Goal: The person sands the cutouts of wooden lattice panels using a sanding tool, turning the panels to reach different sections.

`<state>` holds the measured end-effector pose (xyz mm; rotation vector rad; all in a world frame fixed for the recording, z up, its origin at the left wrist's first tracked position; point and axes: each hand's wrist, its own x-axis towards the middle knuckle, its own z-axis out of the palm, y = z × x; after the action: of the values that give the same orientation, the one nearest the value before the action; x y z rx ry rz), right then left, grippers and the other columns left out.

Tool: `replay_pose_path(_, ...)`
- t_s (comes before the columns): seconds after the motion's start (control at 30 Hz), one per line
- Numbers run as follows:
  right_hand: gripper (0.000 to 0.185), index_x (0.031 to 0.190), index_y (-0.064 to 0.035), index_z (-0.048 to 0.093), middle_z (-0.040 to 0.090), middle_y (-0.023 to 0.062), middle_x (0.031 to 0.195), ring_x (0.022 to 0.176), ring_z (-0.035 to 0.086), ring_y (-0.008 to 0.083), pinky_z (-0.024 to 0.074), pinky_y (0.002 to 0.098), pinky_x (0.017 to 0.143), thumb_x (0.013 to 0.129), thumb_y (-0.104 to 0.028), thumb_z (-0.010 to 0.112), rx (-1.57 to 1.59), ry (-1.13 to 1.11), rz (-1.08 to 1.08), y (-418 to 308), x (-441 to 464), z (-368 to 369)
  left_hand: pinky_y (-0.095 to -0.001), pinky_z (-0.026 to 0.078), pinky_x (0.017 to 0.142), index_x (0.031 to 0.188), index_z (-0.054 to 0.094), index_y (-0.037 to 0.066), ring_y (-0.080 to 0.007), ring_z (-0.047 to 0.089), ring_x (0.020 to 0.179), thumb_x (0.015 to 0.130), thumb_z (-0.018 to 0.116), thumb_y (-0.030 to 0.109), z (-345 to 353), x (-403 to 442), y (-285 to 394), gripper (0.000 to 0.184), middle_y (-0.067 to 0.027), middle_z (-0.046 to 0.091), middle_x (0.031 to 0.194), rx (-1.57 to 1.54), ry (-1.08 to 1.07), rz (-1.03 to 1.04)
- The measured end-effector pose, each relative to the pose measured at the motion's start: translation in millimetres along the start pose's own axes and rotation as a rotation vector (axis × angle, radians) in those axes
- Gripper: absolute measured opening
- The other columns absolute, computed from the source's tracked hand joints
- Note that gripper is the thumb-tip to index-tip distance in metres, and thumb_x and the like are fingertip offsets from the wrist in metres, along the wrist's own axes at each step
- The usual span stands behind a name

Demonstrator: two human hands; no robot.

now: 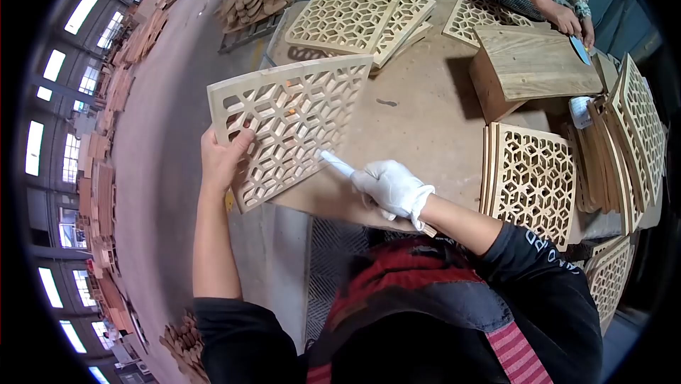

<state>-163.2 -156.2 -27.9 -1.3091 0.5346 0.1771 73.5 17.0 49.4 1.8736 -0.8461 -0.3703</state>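
My bare left hand [225,157] grips a carved wooden lattice panel [294,118] by its left edge, thumb on the face, fingers mostly behind. The panel is held up and tilted over the near left part of the table [418,111]. In a white glove, my right hand [392,189] is closed around a slim, pale stick-like tool [336,163]. Its tip is at the panel's lower right side; whether it touches I cannot tell. What looks like the tool's wooden end shows below the glove. The tool's exact kind is unclear.
Lattice panels [344,17] lie stacked at the far left of the table. More stand at the right [535,178], beside further upright panels [638,125]. Across the table, a co-worker's hands [571,22] hold a blue pad at a wooden box [535,65].
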Motion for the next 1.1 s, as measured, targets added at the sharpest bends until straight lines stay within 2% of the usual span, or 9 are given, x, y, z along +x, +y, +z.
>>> replay_pose_path(0.07,0.029,0.076,-0.0024,0.060,0.055,0.0032,0.056,0.037,0.044,0.0086,0.0339,0.0252,0.034,0.094,-0.023,0.052,0.036,0.010,0.040,2,-1,-1,-0.0293,0.050,0.077,0.105,0.062,-0.002,-0.0134,0.062,0.084,0.076,0.076,0.011,2,-3,3,0.035,-0.0070,0.067,0.097,0.027,0.049,-0.010)
replay_pose_path(0.3,0.029,0.076,-0.0023,0.061,0.055,0.0028,0.056,0.037,0.043,0.0086,0.0340,0.0249,0.035,0.094,-0.023,0.052,0.085,0.023,0.049,17,1,-3,-0.0283,0.051,0.074,0.104,0.062,-0.002,-0.0141,0.063,0.080,0.080,0.075,0.016,-9,-10,-11,0.033,-0.0070,0.067,0.091,-0.009,0.097,-0.059)
replay_pose_path(0.6,0.030,0.080,-0.0042,0.063,0.055,0.0015,0.055,0.037,0.043,0.0091,0.0352,0.0254,0.036,0.095,-0.027,0.052,-0.018,0.040,0.103,35,-2,-17,-0.0265,0.054,0.060,0.111,0.057,-0.002,-0.0182,0.067,0.082,0.086,0.068,0.012,-5,-18,-23,0.030,-0.0109,0.066,0.094,-0.326,0.194,-0.216)
replay_pose_path(0.77,0.022,0.083,-0.0040,0.063,0.056,0.0022,0.056,0.037,0.044,0.0094,0.0359,0.0238,0.035,0.094,-0.018,0.050,0.058,-0.048,0.128,47,-9,-26,-0.0261,0.051,0.057,0.114,0.056,-0.002,-0.0146,0.064,0.070,0.089,0.067,0.020,-7,-22,-27,0.035,-0.0162,0.068,0.099,-0.460,0.111,-0.158)
replay_pose_path(0.8,0.020,0.084,-0.0041,0.063,0.056,0.0023,0.056,0.038,0.045,0.0093,0.0361,0.0233,0.035,0.093,-0.016,0.050,0.097,-0.081,0.127,49,-11,-28,-0.0262,0.052,0.057,0.116,0.054,-0.001,-0.0152,0.064,0.070,0.089,0.066,0.021,-8,-22,-28,0.037,-0.0163,0.068,0.100,-0.489,0.125,-0.161)
replay_pose_path(0.9,0.030,0.082,-0.0058,0.060,0.054,0.0031,0.057,0.037,0.044,0.0116,0.0336,0.0255,0.033,0.096,-0.031,0.052,0.025,-0.096,0.095,51,-16,-28,-0.0290,0.056,0.064,0.126,0.049,-0.001,-0.0192,0.067,0.078,0.092,0.062,0.023,-11,-22,-38,0.044,-0.0182,0.065,0.108,-0.577,0.143,-0.161)
replay_pose_path(0.97,0.030,0.082,-0.0058,0.060,0.054,0.0028,0.057,0.036,0.043,0.0113,0.0334,0.0257,0.033,0.096,-0.032,0.052,0.047,-0.111,0.055,55,-18,-30,-0.0306,0.058,0.068,0.129,0.047,-0.001,-0.0210,0.067,0.082,0.093,0.060,0.023,-9,-22,-38,0.044,-0.0188,0.064,0.111,-0.674,0.187,-0.185)
replay_pose_path(1.0,0.031,0.082,-0.0058,0.061,0.054,0.0027,0.057,0.036,0.043,0.0111,0.0332,0.0258,0.033,0.096,-0.032,0.052,0.059,-0.117,0.034,56,-19,-31,-0.0316,0.056,0.080,0.136,0.044,0.004,-0.0206,0.065,0.096,0.095,0.057,0.027,-23,-22,-52,0.048,-0.0136,0.063,0.117,-0.683,0.038,-0.157)
replay_pose_path(1.1,0.029,0.081,-0.0063,0.061,0.056,0.0025,0.060,0.041,0.046,0.0097,0.0359,0.0240,0.037,0.096,-0.029,0.053,0.081,-0.148,-0.033,49,-26,-39,-0.0345,0.055,0.085,0.139,0.037,0.000,-0.0232,0.062,0.104,0.098,0.050,0.030,-23,-23,-70,0.053,-0.0171,0.058,0.124,-0.856,0.045,-0.132)
